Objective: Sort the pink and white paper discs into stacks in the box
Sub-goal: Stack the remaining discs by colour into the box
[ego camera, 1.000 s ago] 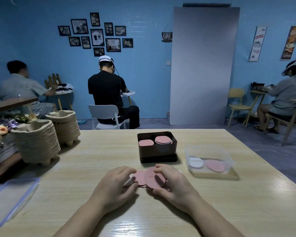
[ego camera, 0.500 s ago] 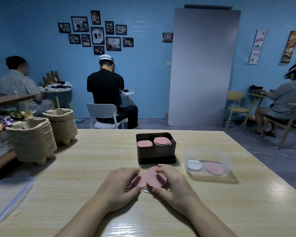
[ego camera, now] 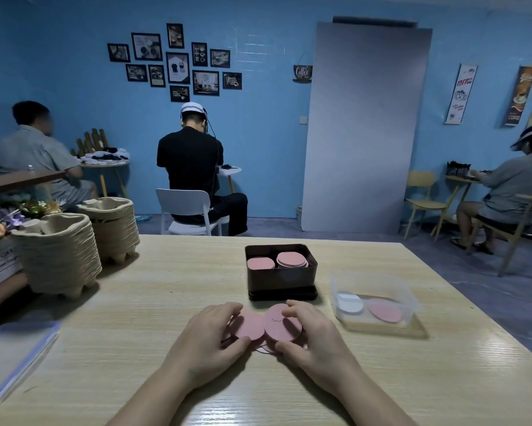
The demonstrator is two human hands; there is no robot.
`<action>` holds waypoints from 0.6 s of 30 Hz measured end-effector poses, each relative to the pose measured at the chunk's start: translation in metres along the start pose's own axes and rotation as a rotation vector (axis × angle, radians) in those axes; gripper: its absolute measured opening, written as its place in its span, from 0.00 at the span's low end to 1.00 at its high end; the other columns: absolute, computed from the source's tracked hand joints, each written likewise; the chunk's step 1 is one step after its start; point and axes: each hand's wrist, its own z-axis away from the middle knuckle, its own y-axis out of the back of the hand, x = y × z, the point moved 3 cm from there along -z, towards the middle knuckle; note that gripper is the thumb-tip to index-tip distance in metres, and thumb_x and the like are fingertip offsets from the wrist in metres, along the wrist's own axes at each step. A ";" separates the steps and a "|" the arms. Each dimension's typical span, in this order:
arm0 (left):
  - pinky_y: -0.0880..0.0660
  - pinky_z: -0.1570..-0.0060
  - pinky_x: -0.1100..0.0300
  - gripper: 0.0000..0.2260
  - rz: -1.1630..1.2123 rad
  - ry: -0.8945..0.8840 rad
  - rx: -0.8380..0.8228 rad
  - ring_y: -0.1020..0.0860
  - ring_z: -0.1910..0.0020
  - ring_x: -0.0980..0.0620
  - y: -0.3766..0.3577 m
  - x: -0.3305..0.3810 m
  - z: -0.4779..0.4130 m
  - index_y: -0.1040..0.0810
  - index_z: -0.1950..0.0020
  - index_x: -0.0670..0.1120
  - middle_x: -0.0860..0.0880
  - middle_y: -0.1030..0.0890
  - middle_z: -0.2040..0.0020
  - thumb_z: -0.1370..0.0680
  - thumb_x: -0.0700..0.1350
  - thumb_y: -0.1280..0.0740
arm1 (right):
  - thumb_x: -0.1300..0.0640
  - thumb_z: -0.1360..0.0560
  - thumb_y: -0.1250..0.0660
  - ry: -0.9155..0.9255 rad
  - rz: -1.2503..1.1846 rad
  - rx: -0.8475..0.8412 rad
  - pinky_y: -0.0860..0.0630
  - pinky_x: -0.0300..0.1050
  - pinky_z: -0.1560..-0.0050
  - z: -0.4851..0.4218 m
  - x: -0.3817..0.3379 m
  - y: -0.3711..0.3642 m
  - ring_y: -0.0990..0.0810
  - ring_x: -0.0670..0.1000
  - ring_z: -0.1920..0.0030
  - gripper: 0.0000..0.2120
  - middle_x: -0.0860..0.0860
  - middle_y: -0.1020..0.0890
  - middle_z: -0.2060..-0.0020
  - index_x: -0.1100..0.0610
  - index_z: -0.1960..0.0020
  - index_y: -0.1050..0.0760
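A dark brown box (ego camera: 281,279) stands mid-table with two stacks of pink discs (ego camera: 291,259) inside. Just in front of it, my left hand (ego camera: 208,342) grips a pink disc (ego camera: 250,325) between thumb and fingers. My right hand (ego camera: 312,336) holds a second pink disc (ego camera: 278,325) beside it, the two discs overlapping slightly. A sliver of a white disc (ego camera: 262,349) shows on the table beneath them. More discs under my hands are hidden.
A clear plastic tub (ego camera: 375,302) to the right holds one white and one pink disc. Stacked pulp trays (ego camera: 58,256) sit at the table's left. A clear lid (ego camera: 9,358) lies at the near left edge. Three people sit at tables beyond.
The two pink discs have spread apart sideways between my hands, and the left one now shows more fully. My head has tilted slightly.
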 end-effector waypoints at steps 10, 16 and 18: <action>0.25 0.39 0.56 0.22 -0.062 -0.186 0.078 0.25 0.35 0.57 0.004 0.013 0.003 0.27 0.32 0.55 0.59 0.25 0.31 0.24 0.61 0.33 | 0.50 0.29 0.25 0.000 0.017 -0.005 0.39 0.32 0.32 -0.002 -0.001 0.000 0.35 0.34 0.34 0.27 0.32 0.33 0.37 0.47 0.32 0.28; 0.24 0.44 0.59 0.17 -0.131 -0.343 0.051 0.24 0.38 0.55 0.001 0.025 0.002 0.24 0.37 0.55 0.58 0.25 0.31 0.22 0.61 0.33 | 0.44 0.28 0.28 0.132 0.079 -0.101 0.39 0.34 0.30 0.000 -0.007 -0.008 0.35 0.39 0.29 0.30 0.41 0.30 0.30 0.46 0.29 0.32; 0.23 0.45 0.56 0.17 -0.151 -0.400 0.045 0.23 0.37 0.54 0.000 0.029 0.003 0.23 0.36 0.54 0.57 0.25 0.30 0.21 0.61 0.33 | 0.44 0.28 0.27 0.150 0.076 -0.130 0.40 0.32 0.30 0.001 -0.009 -0.009 0.36 0.39 0.28 0.31 0.41 0.31 0.28 0.46 0.28 0.33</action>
